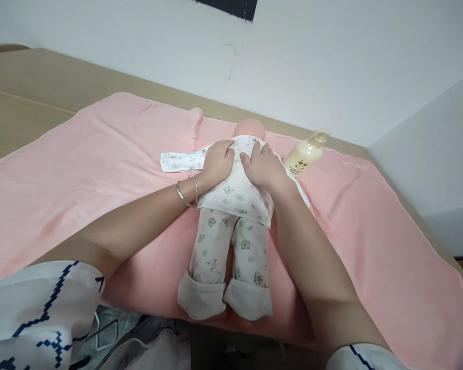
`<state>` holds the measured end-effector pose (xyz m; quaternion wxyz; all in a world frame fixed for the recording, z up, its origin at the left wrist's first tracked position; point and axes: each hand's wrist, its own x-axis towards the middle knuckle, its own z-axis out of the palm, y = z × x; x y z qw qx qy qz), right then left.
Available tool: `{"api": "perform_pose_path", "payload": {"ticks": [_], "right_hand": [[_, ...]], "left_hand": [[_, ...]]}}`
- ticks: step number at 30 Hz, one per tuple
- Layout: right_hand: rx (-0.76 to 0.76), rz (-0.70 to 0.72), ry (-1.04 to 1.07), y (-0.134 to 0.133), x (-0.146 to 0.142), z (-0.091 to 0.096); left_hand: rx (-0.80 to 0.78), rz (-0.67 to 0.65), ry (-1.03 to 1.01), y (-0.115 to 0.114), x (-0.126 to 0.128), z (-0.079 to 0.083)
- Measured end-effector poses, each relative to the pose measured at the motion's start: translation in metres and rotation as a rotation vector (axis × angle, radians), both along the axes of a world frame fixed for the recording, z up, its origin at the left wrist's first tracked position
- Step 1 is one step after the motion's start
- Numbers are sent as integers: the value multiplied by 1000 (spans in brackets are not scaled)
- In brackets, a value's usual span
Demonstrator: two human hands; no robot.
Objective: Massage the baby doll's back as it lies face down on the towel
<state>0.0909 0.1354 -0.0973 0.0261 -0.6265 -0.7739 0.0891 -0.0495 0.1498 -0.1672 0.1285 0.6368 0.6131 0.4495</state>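
Observation:
A baby doll [250, 128] in a white printed shirt [237, 190] and matching trousers [214, 241] lies stretched out, its head away from me. Whether it is face up or face down I cannot tell. My left hand [218, 162], with two silver bangles at the wrist, rests on the left side of the shirt near the shoulder. On the shirt's right side lies my right hand [265, 167], fingers extended toward the head. Both hands are open, palms down. One sleeve [181, 161] reaches out to the left; the other is partly hidden behind my right hand and wrist. The trouser cuffs [249, 299] are folded up.
Beneath the doll a pink blanket [111, 154] spreads over a tan table [34, 77] against a white wall. A yellowish pump bottle [304, 154] leans or lies by the doll's right side, close to my right hand.

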Motion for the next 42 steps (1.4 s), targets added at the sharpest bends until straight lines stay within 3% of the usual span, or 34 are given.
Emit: {"api": "perform_pose_path", "payload": {"ticks": [5, 9, 13, 17, 20, 26, 31, 37, 42], "right_hand": [[94, 184, -100, -31, -20, 4], [116, 279, 12, -10, -17, -6], [103, 138, 130, 16, -4, -11], [80, 45, 127, 14, 0, -10], [91, 63, 57, -4, -6, -8], [165, 237, -17, -29, -24, -7], [156, 245, 89, -6, -19, -11], [108, 105, 202, 25, -1, -18], [61, 7, 226, 33, 12, -17]], "left_hand": [[-5, 8, 19, 1, -2, 0], [5, -27, 26, 3, -4, -1], [-10, 1, 17, 2, -3, -1], [10, 4, 0, 2, -1, -2], [14, 3, -8, 3, -2, -4], [-17, -15, -10, 3, -7, -2], [-1, -27, 16, 2, -5, 0], [6, 6, 4, 1, -3, -1], [11, -3, -2, 2, -4, -2]]}}
